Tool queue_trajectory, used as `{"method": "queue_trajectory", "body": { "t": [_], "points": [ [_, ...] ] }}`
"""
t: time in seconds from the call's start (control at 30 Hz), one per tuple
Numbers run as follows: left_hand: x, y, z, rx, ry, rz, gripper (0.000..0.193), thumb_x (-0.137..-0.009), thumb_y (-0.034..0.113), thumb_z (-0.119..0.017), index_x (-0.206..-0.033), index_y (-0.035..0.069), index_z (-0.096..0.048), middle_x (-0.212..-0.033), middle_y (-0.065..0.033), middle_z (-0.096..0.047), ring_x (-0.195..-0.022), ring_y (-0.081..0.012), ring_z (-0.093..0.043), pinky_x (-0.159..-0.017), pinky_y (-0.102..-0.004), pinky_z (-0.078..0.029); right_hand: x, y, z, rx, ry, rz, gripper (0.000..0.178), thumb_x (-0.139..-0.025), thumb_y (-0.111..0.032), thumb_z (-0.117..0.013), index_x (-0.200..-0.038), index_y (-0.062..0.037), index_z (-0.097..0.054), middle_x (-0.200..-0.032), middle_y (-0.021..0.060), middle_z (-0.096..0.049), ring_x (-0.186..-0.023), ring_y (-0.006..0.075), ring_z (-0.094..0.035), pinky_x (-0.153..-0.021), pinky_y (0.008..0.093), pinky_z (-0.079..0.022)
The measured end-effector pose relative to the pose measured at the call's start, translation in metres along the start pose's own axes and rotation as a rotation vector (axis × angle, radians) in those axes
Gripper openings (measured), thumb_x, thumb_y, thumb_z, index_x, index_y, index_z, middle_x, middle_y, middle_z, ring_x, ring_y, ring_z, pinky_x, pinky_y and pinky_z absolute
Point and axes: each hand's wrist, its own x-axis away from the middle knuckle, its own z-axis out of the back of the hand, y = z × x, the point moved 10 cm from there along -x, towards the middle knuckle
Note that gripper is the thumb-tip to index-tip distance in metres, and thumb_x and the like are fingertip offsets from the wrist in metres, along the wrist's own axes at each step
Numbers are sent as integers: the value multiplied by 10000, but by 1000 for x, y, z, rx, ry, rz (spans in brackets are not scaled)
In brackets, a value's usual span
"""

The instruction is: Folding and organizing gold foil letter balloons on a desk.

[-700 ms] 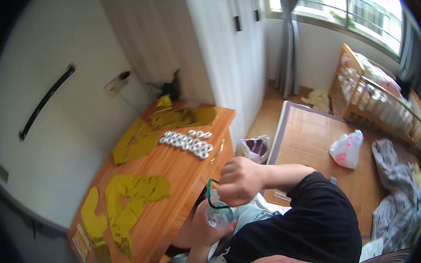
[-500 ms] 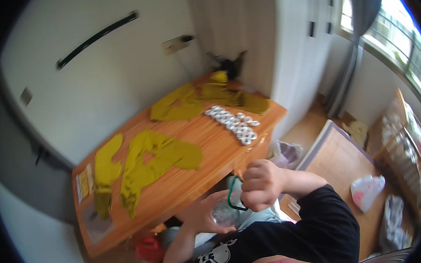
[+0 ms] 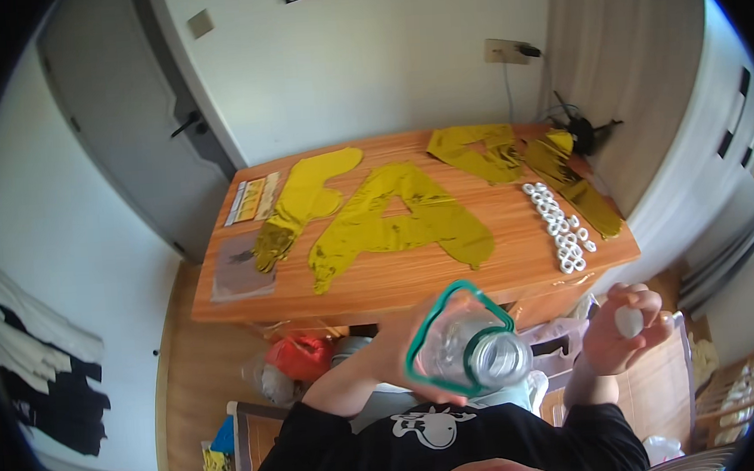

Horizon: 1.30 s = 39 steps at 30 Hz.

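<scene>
A clear plastic bottle [image 3: 460,330] with a green carrying handle is in my left hand [image 3: 396,348]. Its uncapped round mouth tips toward me, just beyond the table's front edge. Off to the right, my right hand [image 3: 604,342] is raised with a small white bottle cap [image 3: 630,322] between its fingers. On the wooden table [image 3: 299,302] lie flat gold foil balloons, among them a letter-A-shaped balloon [image 3: 394,230] in the middle and another foil balloon [image 3: 309,188] to its left.
Several small white rolls [image 3: 558,224] are grouped at the table's right end. A black router-like device [image 3: 585,132] stands in the back right corner. Under the table sits a red bag [image 3: 302,357]. A clear plastic sheet [image 3: 243,274] lies at the table's left end.
My right hand has come away from the bottle's top, out to the right, with the cap. The bottle now tilts with its mouth showing. The view has swung left.
</scene>
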Motion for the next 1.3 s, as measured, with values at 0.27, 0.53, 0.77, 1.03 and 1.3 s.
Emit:
{"method": "queue_trajectory", "body": {
  "t": [0.27,0.53,0.77,1.03,1.3],
  "points": [
    [40,118,48,-638,655,-1122,1154,-655,323,-990,-1589,201,-324,-1483,-216,-497,-1332,-395,-549,-1085,-527,-464,30,19,66,20,338,-85,419,-1052,-386,-575,-1356,-104,-515,-1226,155,-561,-1089,271,-559,-957,414,-473],
    [52,152,76,-905,846,-1403,1186,-599,285,-1019,-1537,395,-302,-1478,-148,-477,-1346,-377,-514,-1119,-507,-441,39,28,88,157,362,-165,424,-1058,-411,-557,-1338,-96,-506,-1283,154,-579,-1043,240,-552,-903,378,-458],
    [54,182,94,-968,713,-1520,1196,-609,206,-1013,-1543,413,-294,-1500,-109,-443,-1377,-378,-477,-1150,-504,-426,39,28,77,315,288,-147,330,-1106,-344,-473,-1292,-83,-550,-1344,105,-576,-925,163,-521,-855,323,-429],
    [42,203,108,-695,490,-1197,790,-908,445,-765,-1554,360,-319,-1502,-167,-443,-1458,-366,-375,-1167,-475,-422,44,37,84,365,287,-234,324,-1067,-208,-525,-1354,-59,-542,-1407,131,-558,-1060,191,-570,-965,336,-454],
    [43,204,102,-822,576,-1482,548,-1058,532,-458,-1526,258,-379,-1506,-200,-429,-1471,-362,-343,-1193,-486,-386,45,51,84,454,346,-397,408,-1018,-36,-548,-1424,-38,-500,-1456,181,-558,-1190,254,-603,-1032,364,-490]
  ]
}}
